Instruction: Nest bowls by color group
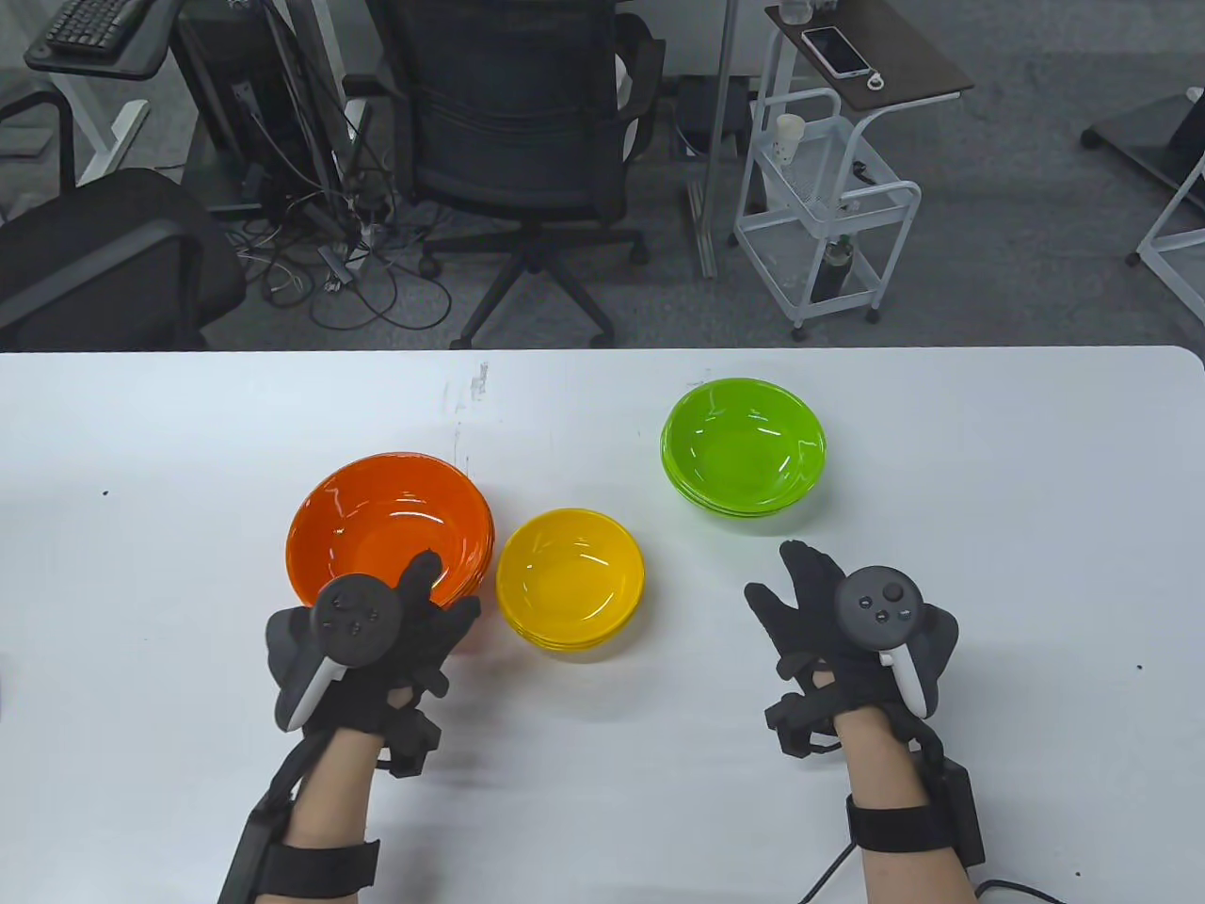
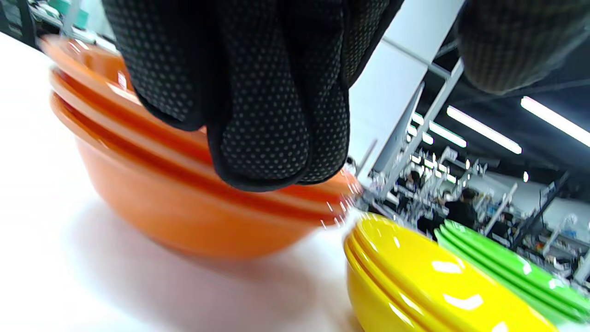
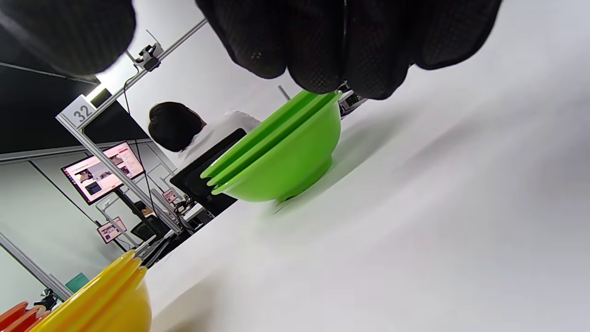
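Closing step: glossy orange plastic bowls (image 1: 391,527), yellow bowls (image 1: 570,576) and green bowls (image 1: 743,445) sit nested by colour on the white worktop (image 1: 602,753); left hand (image 1: 362,650) touches the orange rim, right hand (image 1: 847,631) spread and empty, so only withdrawal seems required.

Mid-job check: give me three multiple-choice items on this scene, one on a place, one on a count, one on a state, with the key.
1. Which stack lies between the other two on the table?
A. orange
B. yellow
C. green

2. How many rims show in the green stack?
A. one
B. three
C. five

3. What is the right hand doing?
A. gripping a green bowl
B. pressing on the yellow stack
C. holding nothing, fingers spread, above the table

Key: 1 B, in the table view the yellow stack sits between the orange stack and the green one. 2 B, the right wrist view shows three layered rims. 3 C, the table view shows it apart from every bowl, while the left hand is at the orange stack's near rim.
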Available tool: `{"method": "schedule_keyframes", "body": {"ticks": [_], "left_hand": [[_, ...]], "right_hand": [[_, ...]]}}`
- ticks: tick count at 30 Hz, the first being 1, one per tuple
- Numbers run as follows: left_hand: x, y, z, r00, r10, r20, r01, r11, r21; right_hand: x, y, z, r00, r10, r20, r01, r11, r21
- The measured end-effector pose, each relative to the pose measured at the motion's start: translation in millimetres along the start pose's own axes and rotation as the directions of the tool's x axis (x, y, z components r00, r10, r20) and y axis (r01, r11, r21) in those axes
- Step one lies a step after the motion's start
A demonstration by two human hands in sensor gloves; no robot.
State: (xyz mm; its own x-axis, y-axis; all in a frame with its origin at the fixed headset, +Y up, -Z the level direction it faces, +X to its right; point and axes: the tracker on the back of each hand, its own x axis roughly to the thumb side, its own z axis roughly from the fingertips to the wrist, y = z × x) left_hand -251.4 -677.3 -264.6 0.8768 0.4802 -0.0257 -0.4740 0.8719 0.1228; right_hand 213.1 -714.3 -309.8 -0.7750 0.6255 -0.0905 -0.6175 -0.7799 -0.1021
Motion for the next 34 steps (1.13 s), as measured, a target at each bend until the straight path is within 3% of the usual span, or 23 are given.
{"method": "schedule_keyframes", "body": {"ticks": [7, 9, 34], "left_hand": [[-51, 29, 22, 0.995, -0.096, -0.013, 0.096, 0.950, 0.299], [-60, 29, 26, 0.994, -0.107, -0.030, 0.111, 0.937, 0.331], [-59, 15, 29, 0.971, -0.237, -0.043, 0.238, 0.913, 0.332]], "right_hand": [[-3, -2, 1, 1.000, 0.010, -0.001, -0.010, 0.999, -0.042], [-3, -1, 1, 1.000, 0.017, 0.000, -0.017, 0.999, -0.047], [-10, -4, 2, 0.999, 0.044, 0.017, -0.043, 0.996, -0.074]]}}
